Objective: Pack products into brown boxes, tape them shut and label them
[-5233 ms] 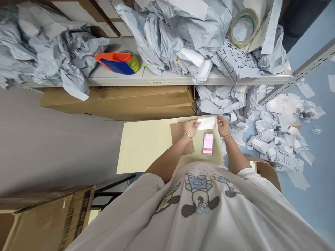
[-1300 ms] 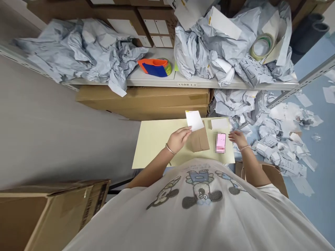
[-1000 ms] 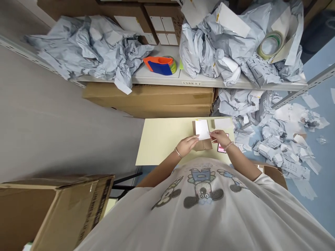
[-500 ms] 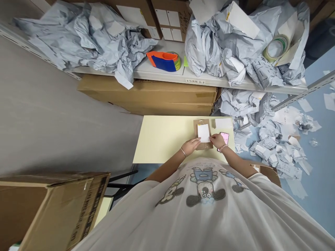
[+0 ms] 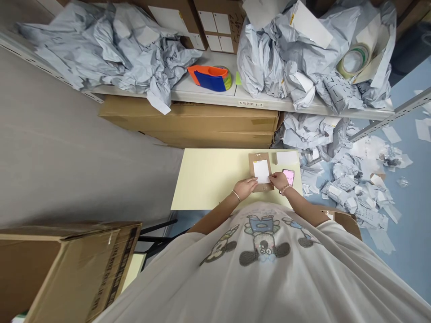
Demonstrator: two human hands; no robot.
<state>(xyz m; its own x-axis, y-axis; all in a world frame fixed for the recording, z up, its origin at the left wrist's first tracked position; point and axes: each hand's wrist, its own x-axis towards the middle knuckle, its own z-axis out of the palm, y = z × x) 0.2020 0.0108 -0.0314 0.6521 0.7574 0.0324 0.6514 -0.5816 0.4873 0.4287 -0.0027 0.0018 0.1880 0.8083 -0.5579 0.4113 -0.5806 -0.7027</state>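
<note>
A white rectangular card (image 5: pixel 261 171) lies on a kraft-brown card backing (image 5: pixel 259 159) on the pale yellow table (image 5: pixel 208 179). My left hand (image 5: pixel 245 188) holds the card's lower left corner, and my right hand (image 5: pixel 279 181) grips its lower right edge. Each wrist wears a bracelet. Just right of my right hand, a phone with a pink blurred screen (image 5: pixel 288 176) lies partly hidden by that hand. A small white paper sheet (image 5: pixel 286 157) lies above the phone, near the table's far edge.
Crumpled grey-blue mailer bags (image 5: pixel 269 58) cover a white shelf (image 5: pixel 205 99) with tape rolls (image 5: pixel 353 62). A flat cardboard box (image 5: pixel 188 123) lies beneath it. Paper scraps and bags litter the floor (image 5: pixel 407 215) on the right. A large cardboard box (image 5: pixel 67 273) stands lower left.
The white card has gone from being held up in my left hand to lying flat on the kraft backing. My right hand has moved left from beside the phone onto the card.
</note>
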